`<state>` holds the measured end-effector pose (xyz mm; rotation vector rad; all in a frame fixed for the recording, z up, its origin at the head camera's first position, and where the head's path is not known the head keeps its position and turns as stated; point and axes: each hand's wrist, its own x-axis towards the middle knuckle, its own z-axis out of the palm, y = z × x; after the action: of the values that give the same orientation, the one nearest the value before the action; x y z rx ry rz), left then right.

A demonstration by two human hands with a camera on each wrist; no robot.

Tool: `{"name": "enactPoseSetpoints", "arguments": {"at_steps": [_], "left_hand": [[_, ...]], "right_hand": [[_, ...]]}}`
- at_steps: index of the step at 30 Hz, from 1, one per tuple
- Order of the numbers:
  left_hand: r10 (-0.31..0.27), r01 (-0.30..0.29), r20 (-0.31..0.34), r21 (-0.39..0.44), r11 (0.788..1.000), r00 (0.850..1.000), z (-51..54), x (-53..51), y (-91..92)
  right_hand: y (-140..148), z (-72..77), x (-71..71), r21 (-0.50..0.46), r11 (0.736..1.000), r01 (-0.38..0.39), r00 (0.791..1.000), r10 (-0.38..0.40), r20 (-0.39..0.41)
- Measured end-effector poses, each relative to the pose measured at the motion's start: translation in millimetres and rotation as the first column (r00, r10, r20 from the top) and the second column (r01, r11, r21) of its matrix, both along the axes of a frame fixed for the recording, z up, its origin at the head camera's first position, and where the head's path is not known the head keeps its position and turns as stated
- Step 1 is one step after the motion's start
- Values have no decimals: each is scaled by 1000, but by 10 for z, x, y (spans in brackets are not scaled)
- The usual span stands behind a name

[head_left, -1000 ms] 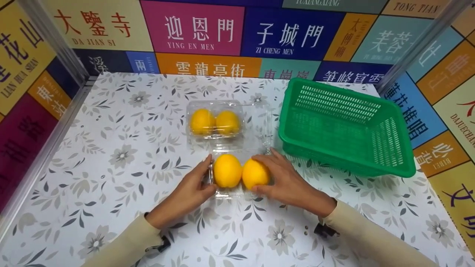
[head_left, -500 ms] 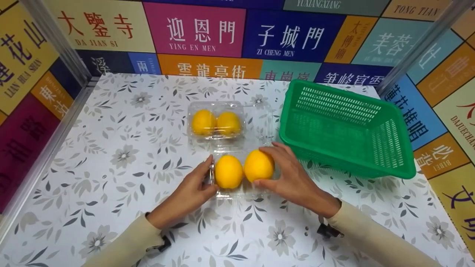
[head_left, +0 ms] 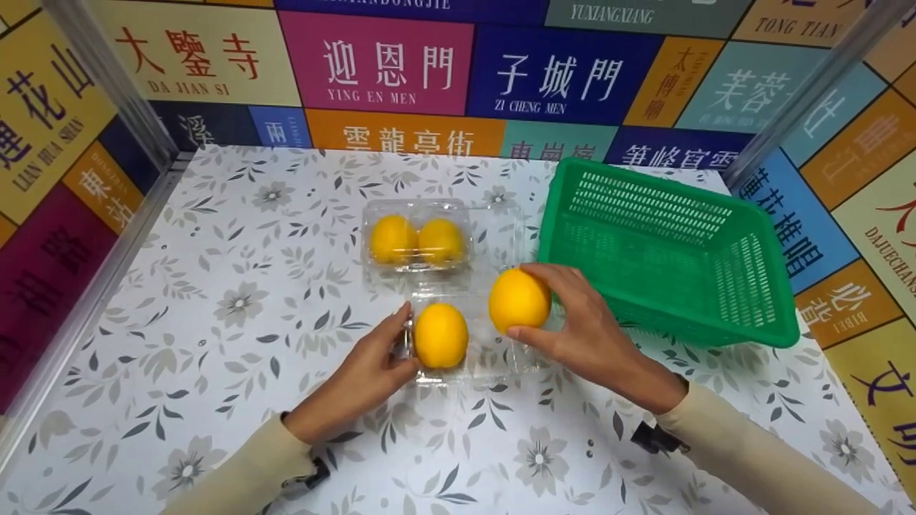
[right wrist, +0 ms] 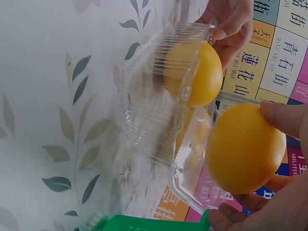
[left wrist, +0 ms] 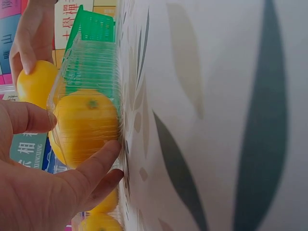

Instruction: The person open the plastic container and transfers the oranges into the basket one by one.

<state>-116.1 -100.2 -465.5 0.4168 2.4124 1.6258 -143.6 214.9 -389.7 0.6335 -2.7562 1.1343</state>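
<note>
Head view: A right hand [head_left: 597, 336] pinches a yellow fruit [head_left: 519, 300] between thumb and fingers above a clear plastic tray [head_left: 494, 359], near a green basket [head_left: 665, 322]. A left hand [head_left: 365, 379], thumb and fingers spread, touches the tray's left end, where a second fruit [head_left: 441, 336] lies inside. Behind, two more fruits [head_left: 392, 239] show through clear plastic [head_left: 415, 209].

1. The round fruits [head_left: 441, 336] are bright yellow-orange.
2. The near plastic box [right wrist: 144, 115] is see-through, with thin lines along its sides.
3. The basket [head_left: 673, 327] is green all over, with rows of little slots.
4. The table top [head_left: 229, 365] is white with grey flowers and leaves.
5. The back wall [head_left: 397, 71] has blocks of pink, dark blue, orange and pale yellow.
6. The sleeves [head_left: 243, 465] are cream.
</note>
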Motion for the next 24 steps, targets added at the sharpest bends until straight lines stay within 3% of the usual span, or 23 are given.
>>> {"name": "enactPoseSetpoints", "arguments": {"at_steps": [5,10,24], "left_hand": [[2,-2,14,-1,1000,1000,23,1,3],[-2,2,32,2,1000,999,38,10,15],[-1,1,29,16,1000,1000,19,8,14]], "right_hand": [[74,106,-54,-5,1000,20,1000,-20,-13],[178,216,-152,-2,998,55,998,-55,23],[398,442,-390,103,989,110,988,-120,94]]}}
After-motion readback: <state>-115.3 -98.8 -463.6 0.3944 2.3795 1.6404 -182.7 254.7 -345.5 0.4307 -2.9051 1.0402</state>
